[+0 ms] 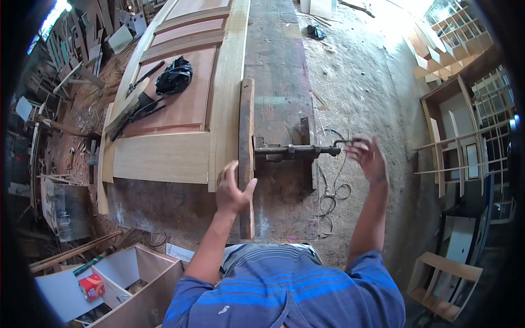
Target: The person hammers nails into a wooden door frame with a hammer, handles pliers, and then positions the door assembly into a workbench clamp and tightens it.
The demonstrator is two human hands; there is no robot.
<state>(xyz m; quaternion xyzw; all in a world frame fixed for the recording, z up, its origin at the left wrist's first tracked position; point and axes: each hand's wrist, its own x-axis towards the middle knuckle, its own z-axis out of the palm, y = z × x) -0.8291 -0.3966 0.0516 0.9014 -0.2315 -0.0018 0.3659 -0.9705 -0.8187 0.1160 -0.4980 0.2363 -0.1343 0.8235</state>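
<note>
My left hand [234, 188] is open, thumb and fingers apart, laid against the long wooden bar [248, 104] and the lower end of the door frame. Out to the right, my right hand [367, 158] has its fingers loosely curled at the crank handle [343, 141] of a metal screw clamp [295, 150]. The clamp's screw runs across the bench to the wooden bar, which stands along the edge of a panelled wooden door [158, 158]. The far side of the handle is partly hidden by my fingers.
On the door lie a black plastic bag [175, 75] and dark hand tools [143, 111]. A thin cable [328, 203] coils beside the workbench [276, 65]. A wooden box [156, 268] stands at lower left, wooden frames [445, 104] at right, and scrap wood at far left.
</note>
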